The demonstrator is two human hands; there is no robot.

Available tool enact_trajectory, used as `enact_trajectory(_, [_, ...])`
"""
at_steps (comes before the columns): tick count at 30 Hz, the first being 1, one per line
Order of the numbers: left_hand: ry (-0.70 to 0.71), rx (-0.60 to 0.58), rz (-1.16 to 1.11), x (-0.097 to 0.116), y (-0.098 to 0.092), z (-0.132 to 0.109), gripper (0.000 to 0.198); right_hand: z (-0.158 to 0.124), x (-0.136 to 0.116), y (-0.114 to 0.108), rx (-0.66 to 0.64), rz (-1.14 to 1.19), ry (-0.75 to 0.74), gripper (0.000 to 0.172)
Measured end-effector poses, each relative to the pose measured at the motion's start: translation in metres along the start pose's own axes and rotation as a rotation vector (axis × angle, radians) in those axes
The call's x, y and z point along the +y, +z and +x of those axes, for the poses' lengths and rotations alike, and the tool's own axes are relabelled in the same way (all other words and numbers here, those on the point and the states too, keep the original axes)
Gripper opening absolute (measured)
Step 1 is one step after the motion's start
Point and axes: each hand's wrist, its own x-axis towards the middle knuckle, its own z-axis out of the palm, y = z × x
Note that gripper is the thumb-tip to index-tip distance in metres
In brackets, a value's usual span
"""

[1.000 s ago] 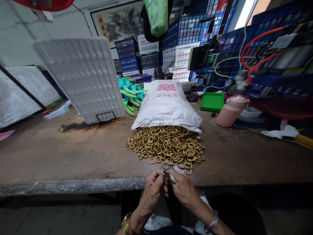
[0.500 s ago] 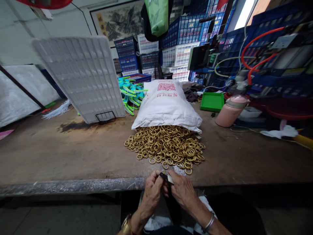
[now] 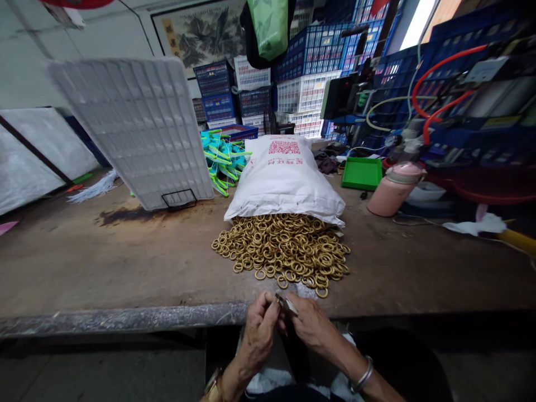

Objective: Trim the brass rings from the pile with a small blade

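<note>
Head camera view, brown table: a wide, worn table (image 3: 84, 273) spans the width, its near edge wrapped in something shiny.
Stacked crates: blue crates (image 3: 310, 53) and white ones rise behind the table.
White panel: a tall ribbed panel (image 3: 138, 128) leans at a tilt on the left of the table, in a small black wire stand (image 3: 179, 199).
White sack: a full sack (image 3: 285, 187) with red printing lies in the middle, mouth toward the person.
Gold rings: a heap of rings (image 3: 285, 245) spills from that mouth onto the table, the nearest ones just beyond the hands.
Teal and lime pieces: a tangled pile (image 3: 226, 159) between panel and sack.
Pink bottle: a bottle (image 3: 389, 194) stands tilted in view at right, near a green tray (image 3: 362, 173).
Right hand: the right hand (image 3: 314, 324), a silver bangle (image 3: 363, 375) on its wrist, grips a small pale-and-dark object (image 3: 292, 306).
Left hand: the left hand (image 3: 259, 326) has its fingers curled closed at the object's dark end; what they pinch is too small to tell.
</note>
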Motion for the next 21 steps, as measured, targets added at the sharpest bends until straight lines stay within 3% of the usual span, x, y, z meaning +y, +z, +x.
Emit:
enact_trajectory(5, [-0.041,-0.014,-0.041,0.011,0.001,-0.008,0.026,0.0,0.006,-0.001,0.045,-0.148,0.048,0.023])
enact_trajectory(10, [-0.123,-0.04,-0.351,0.022,0.0,-0.008,0.023,0.005,0.01,0.003,0.199,-0.237,0.135,0.024])
enact_trajectory(16, [-0.216,0.087,-0.59,0.008,-0.015,0.004,0.019,0.018,0.0,0.016,0.298,-0.337,0.121,0.022])
enact_trajectory(21, [-0.268,0.082,-0.742,0.003,-0.025,0.005,0.013,0.027,-0.004,0.019,0.295,-0.428,0.197,0.024])
